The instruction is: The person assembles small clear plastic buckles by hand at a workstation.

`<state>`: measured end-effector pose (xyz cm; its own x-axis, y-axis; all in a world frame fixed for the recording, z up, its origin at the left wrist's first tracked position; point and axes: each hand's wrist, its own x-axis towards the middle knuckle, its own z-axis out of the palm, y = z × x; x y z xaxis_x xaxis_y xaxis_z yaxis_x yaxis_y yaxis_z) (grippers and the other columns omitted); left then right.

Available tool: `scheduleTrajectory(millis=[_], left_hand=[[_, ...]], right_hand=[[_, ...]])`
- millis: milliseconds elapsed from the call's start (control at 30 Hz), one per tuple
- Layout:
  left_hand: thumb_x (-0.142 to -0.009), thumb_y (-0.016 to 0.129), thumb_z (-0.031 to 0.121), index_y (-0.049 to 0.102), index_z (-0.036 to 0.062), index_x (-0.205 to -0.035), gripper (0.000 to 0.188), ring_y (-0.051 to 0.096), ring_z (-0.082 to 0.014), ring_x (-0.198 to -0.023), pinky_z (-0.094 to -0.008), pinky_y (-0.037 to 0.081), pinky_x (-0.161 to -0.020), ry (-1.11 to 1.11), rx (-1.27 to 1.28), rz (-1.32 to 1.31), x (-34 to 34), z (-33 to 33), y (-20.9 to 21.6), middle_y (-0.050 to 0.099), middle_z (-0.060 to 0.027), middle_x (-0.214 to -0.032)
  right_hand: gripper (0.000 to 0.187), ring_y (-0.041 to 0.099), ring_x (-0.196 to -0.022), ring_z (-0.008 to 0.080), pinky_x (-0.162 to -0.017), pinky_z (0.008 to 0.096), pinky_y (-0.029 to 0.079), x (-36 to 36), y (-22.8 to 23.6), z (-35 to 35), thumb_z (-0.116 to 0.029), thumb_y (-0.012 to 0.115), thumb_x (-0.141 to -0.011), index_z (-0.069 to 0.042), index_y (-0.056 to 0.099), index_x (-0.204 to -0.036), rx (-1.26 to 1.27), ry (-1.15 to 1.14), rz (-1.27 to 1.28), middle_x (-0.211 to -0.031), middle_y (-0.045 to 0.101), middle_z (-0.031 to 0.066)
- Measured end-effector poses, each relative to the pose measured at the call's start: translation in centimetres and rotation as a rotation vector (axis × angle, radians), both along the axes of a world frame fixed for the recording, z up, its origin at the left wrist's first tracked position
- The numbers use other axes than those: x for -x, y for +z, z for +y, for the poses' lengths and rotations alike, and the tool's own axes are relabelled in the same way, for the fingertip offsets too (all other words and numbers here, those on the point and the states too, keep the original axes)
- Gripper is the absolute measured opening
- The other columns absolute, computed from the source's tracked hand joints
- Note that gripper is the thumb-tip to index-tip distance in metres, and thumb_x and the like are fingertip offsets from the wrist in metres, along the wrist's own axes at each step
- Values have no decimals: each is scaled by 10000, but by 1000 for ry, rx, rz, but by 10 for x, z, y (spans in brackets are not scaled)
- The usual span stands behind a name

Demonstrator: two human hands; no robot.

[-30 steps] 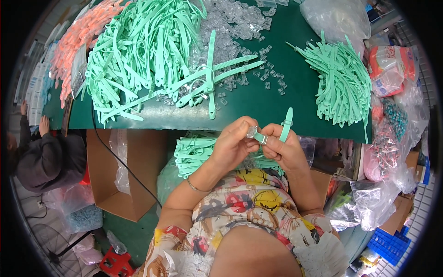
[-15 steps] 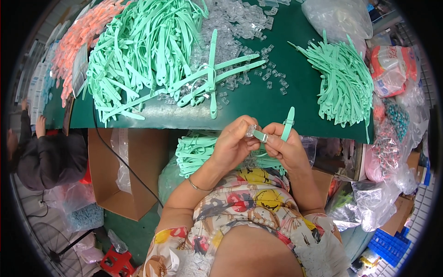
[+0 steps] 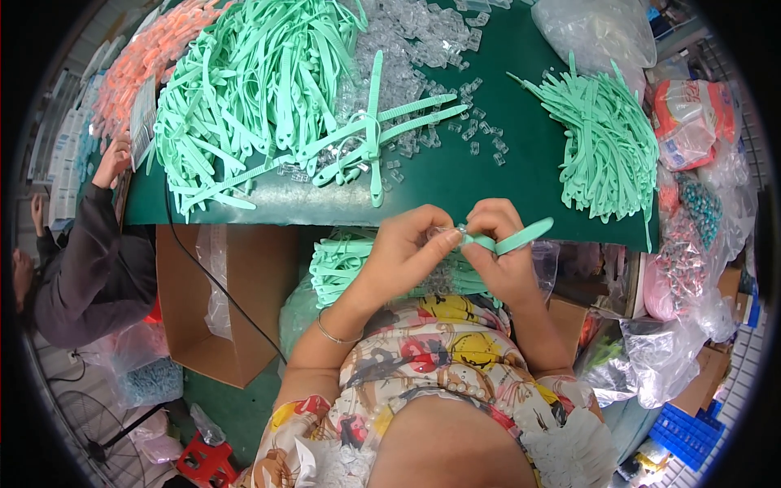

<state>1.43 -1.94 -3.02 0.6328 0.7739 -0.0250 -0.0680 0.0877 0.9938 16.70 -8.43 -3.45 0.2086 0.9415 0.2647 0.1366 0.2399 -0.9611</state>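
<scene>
Just below the green table's [image 3: 504, 175] near edge, the right hand [image 3: 504, 252] pinches a mint-green plastic strap [image 3: 521, 238], its length running up-right, while the left hand [image 3: 407, 248] presses a small clear plastic clip [image 3: 452, 233] onto its near end.

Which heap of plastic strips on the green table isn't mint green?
The salmon-pink heap at the table's far left corner; the big left heap and the right heap are both mint green.

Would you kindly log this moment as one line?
left hand: pinches clear clip | right hand: holds green strap | over green table edge
</scene>
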Motion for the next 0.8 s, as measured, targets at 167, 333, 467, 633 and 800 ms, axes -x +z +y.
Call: scheduleTrajectory(millis=[167, 333, 467, 633, 800], left_hand=[[-830, 581, 154, 547, -5, -838, 163, 410, -46, -537, -211, 354, -487, -61, -71, 94, 5, 3, 0, 493, 3, -603], [-856, 530, 113, 547, 6, -892, 114, 491, -58, -658, -202, 406, -588, -84, -286, 25, 5, 8, 10, 548, -12, -778], [-869, 503, 109, 535, 24, -939, 115, 522, -82, -715, -211, 422, -624, -141, 223, -133, 7, 4, 9, 547, -19, -798], [-881, 477, 153, 486, 44, -869, 110, 496, -96, -661, -213, 390, -567, -195, 470, -286, 8, 1, 1, 523, -26, -764], [-870, 489, 161, 455, 44, -813, 135, 463, -91, -606, -210, 371, -546, -236, 687, -398, 10, -1, 1, 506, -27, -756]], right_hand=[[95, 428, -706, 97, -606, 228, 367, -5, -7, -6, -100, 569, -818, -16, 545, -783, -31, 74, 48, -984, 414, 49], [157, 404, -695, 84, -610, 213, 354, -5, -8, -5, -169, 555, -847, -15, 533, -869, 104, 311, 727, -1021, 392, 44], [174, 485, -807, 117, -709, 246, 412, -1, -17, -1, -61, 605, -793, -5, 530, -940, 140, 238, 527, -1037, 390, 53], [230, 515, -803, 138, -724, 255, 440, -1, -15, -1, -14, 634, -762, 33, 532, -963, 10, 254, 106, -976, 442, 83], [193, 515, -800, 142, -700, 256, 445, 13, -5, -6, -33, 635, -771, 31, 550, -933, 40, 210, 390, -900, 468, 80]])
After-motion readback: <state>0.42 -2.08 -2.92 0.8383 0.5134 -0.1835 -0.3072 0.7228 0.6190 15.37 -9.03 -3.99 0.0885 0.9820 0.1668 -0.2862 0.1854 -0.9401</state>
